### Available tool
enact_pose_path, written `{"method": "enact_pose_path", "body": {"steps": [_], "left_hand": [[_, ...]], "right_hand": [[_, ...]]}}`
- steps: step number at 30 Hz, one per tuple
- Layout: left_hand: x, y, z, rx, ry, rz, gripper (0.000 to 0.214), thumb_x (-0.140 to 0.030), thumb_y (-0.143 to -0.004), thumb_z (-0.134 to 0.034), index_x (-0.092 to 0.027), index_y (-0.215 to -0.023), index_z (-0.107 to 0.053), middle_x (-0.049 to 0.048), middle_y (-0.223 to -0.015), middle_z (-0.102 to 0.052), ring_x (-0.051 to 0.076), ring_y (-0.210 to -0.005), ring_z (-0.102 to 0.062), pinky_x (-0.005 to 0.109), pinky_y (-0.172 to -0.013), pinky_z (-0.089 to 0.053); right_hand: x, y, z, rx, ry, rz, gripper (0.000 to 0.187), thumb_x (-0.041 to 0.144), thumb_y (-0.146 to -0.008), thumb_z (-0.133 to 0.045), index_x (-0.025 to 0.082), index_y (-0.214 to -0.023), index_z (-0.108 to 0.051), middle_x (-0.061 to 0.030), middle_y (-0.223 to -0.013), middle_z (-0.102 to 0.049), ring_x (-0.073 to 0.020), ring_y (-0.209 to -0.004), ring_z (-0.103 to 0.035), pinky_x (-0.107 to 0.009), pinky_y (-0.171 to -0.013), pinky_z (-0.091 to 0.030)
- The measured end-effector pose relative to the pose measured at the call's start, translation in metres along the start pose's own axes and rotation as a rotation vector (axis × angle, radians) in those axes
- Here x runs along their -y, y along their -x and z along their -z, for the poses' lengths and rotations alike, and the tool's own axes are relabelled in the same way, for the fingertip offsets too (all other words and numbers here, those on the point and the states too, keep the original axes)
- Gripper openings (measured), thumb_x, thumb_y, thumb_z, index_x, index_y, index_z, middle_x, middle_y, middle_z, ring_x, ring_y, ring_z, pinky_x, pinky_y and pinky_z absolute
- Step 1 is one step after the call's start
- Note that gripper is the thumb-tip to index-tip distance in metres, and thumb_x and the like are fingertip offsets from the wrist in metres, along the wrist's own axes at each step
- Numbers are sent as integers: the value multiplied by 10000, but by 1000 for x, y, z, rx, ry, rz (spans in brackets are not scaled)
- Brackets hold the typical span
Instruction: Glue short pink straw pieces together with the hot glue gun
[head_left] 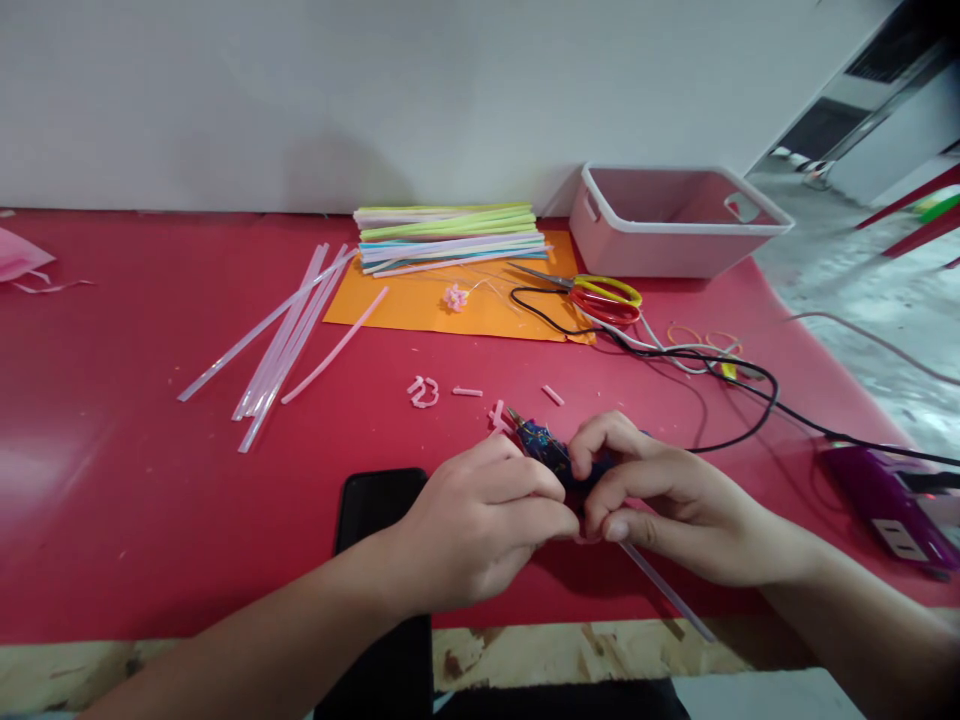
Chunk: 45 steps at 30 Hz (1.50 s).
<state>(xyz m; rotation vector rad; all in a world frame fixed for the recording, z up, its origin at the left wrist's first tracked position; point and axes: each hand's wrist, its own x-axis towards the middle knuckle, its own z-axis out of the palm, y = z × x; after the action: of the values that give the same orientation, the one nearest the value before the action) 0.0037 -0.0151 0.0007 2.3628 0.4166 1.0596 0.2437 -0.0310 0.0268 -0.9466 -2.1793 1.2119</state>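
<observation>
My left hand [484,520] and my right hand [664,495] meet over the red table [150,450] near its front edge. Both are closed around a small dark blue patterned tool [541,445] whose tip points up and left. A clear straw [664,590] runs from under my right hand toward the lower right, past the table edge. Short pink straw pieces [424,392] lie just beyond the hands.
A black phone [375,510] lies left of my left hand. Loose clear straws [281,340], an orange sheet [420,300], a stack of coloured straws [450,238], scissors [600,295], a white bin [675,220], black cable [720,385] and a purple device [885,500] fill the table.
</observation>
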Motion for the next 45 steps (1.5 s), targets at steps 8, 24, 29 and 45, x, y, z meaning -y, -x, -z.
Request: {"method": "enact_pose_path", "body": {"steps": [8, 24, 29, 45], "left_hand": [[-2, 1, 0, -29, 42, 34, 237, -17, -889, -547, -182, -960, -701, 53, -894, -702, 149, -781, -603, 275, -756, -501], [30, -2, 76, -64, -663, 700, 128, -234, -906, -613, -165, -893, -720, 35, -894, -670, 170, -752, -630, 295, -697, -491], [38, 9, 84, 189, -878, 764, 250, -220, -952, -521, -186, -979, -767, 61, -970, -708, 257, -900, -657, 360, -747, -511], [52, -33, 48, 335, -776, 652, 57, -174, -864, -674, -174, -876, -731, 90, -1041, -665, 274, -961, -553, 390, -828, -483]], "right_hand": [[-8, -3, -3, -138, 148, 11, 210, 270, -976, -529, 253, -922, -731, -53, -1058, -615, -190, -1047, -588, -351, -936, -466], [-19, 6, 29, 127, 579, -11, 651, 52, -631, -595, 235, -1255, -560, -99, -1275, -539, -285, -1191, -514, -488, -1044, -451], [-23, 3, 21, 147, 591, -40, 600, -12, -628, -520, 211, -1184, -554, -94, -1180, -554, -255, -1114, -516, -464, -1028, -437], [-30, 3, 31, -39, 663, 14, 442, 104, -677, -496, 140, -1113, -560, -156, -1096, -596, -321, -1033, -549, -525, -931, -476]]}}
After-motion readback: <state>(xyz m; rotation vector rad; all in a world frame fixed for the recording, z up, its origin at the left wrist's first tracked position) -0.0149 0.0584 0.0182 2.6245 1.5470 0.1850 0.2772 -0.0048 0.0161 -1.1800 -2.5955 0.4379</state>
